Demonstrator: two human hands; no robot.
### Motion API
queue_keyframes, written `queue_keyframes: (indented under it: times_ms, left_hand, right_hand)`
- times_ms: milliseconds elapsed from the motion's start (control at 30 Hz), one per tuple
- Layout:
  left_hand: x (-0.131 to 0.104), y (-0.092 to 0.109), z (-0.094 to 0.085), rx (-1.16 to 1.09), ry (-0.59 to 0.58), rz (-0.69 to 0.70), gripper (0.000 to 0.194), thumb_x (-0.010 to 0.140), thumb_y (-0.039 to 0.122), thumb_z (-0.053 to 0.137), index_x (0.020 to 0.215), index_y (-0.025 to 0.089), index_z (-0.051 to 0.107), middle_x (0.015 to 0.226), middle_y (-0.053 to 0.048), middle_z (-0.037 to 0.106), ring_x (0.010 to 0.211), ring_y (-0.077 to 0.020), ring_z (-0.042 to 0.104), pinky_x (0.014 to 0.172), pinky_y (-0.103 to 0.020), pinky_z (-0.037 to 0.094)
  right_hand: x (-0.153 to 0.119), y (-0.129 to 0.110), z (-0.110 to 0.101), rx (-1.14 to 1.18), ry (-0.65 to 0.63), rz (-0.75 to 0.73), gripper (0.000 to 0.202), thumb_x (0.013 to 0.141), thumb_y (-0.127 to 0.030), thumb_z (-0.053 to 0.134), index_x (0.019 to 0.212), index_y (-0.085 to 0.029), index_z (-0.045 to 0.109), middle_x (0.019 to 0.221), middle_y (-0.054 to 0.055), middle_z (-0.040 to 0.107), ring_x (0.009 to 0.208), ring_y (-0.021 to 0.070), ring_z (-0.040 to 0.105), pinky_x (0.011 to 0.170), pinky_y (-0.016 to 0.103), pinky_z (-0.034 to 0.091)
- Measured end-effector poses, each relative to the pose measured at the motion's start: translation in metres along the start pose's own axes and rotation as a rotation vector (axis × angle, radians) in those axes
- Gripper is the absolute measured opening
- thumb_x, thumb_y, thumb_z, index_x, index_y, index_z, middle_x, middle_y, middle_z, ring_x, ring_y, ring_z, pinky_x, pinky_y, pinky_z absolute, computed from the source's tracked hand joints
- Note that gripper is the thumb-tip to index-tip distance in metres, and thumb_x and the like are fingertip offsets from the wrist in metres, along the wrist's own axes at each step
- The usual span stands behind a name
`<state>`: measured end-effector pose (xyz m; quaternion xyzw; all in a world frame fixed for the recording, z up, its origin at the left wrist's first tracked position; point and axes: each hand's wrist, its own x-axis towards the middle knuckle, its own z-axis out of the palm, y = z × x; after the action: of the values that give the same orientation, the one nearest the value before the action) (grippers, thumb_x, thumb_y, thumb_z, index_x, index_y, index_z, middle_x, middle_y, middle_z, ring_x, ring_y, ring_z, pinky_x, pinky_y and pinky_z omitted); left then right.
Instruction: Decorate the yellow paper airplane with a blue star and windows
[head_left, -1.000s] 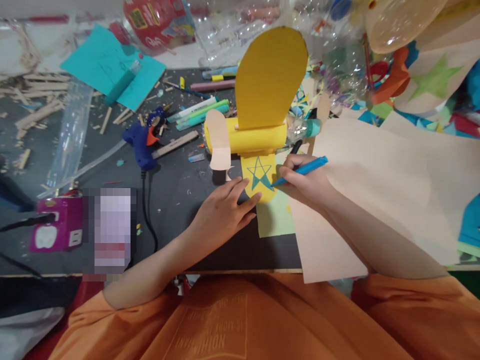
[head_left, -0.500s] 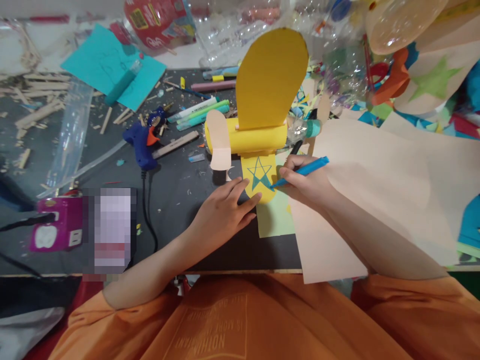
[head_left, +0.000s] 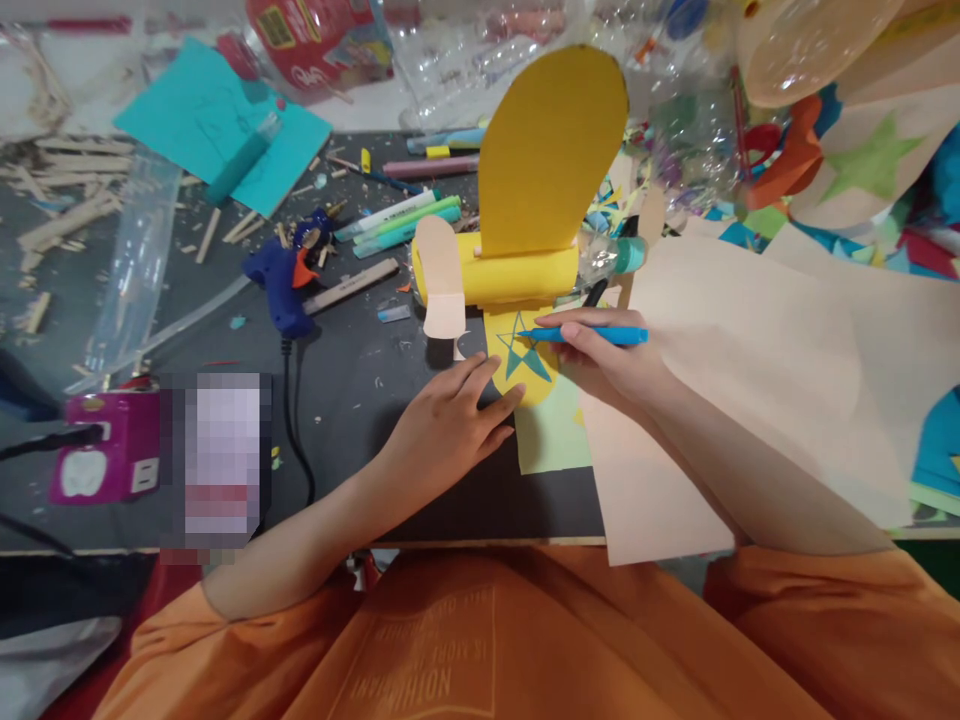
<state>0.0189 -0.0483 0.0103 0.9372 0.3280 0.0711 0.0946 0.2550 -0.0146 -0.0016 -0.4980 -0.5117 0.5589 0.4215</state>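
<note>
A blue marker (head_left: 611,336) lies in the grip of my right hand (head_left: 619,355), its tip at the upper part of a star (head_left: 527,362) drawn on a yellow paper flap (head_left: 536,392). The star's two lower points are filled in blue-green; its upper part is only outlined. My left hand (head_left: 457,410) rests flat with fingers spread, fingertips on the flap's left edge. The flap joins a bottle wrapped in yellow paper (head_left: 517,275), which carries a large upright yellow wing (head_left: 551,150) and a small peach wing (head_left: 441,275). Pale green paper (head_left: 553,440) lies under the flap.
A blue glue gun (head_left: 281,285) and several markers (head_left: 405,225) lie to the left. Large peach sheets (head_left: 750,330) cover the right side. A purple power socket (head_left: 105,450) sits at the left, and a red-labelled bottle (head_left: 315,45) at the back.
My right hand has tilted the marker flatter and moved its tip from the star's lower right point up to its upper part. My left hand has stayed in place.
</note>
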Motion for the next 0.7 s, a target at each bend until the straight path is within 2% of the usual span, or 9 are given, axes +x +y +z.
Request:
queue_keyframes:
  times_ms: [133,367,567,700]
  left_hand:
    - [0.000,0.000,0.002,0.019,0.009,0.009,0.034,0.095,0.021,0.068,0.129,0.017,0.069,0.136,-0.022,0.065,0.130,-0.0365,0.064,0.104,-0.053,0.058]
    - [-0.002,0.000,0.001,0.021,0.000,0.005,0.036,0.097,0.023,0.066,0.132,0.020,0.066,0.139,-0.019,0.063,0.132,-0.0332,0.062,0.106,-0.049,0.057]
    - [-0.003,0.001,0.001,0.083,0.033,0.011,0.034,0.097,0.026,0.067,0.131,0.020,0.067,0.135,-0.017,0.065,0.130,-0.0314,0.064,0.103,-0.044,0.059]
    - [-0.003,0.002,0.000,0.080,0.026,-0.001,0.035,0.097,0.025,0.066,0.132,0.021,0.067,0.136,-0.016,0.065,0.131,-0.0306,0.063,0.104,-0.043,0.059]
  right_hand:
    - [0.003,0.000,0.002,0.009,-0.018,0.001,0.028,0.075,-0.047,0.087,0.084,-0.023,0.076,0.074,0.000,0.070,0.063,0.0126,0.062,0.062,0.030,0.053]
    - [0.010,0.003,0.011,-0.010,0.002,0.018,0.016,0.074,-0.034,0.085,0.076,-0.021,0.075,0.074,0.001,0.073,0.060,0.0124,0.062,0.061,0.030,0.053]
    - [0.009,0.004,0.013,-0.016,0.034,0.022,0.015,0.074,-0.034,0.082,0.075,-0.021,0.075,0.073,0.001,0.072,0.062,0.0130,0.062,0.063,0.031,0.052]
    - [0.009,0.002,0.013,-0.069,0.022,0.022,0.019,0.075,-0.039,0.082,0.075,-0.021,0.075,0.073,0.001,0.074,0.065,0.0147,0.064,0.065,0.032,0.053]
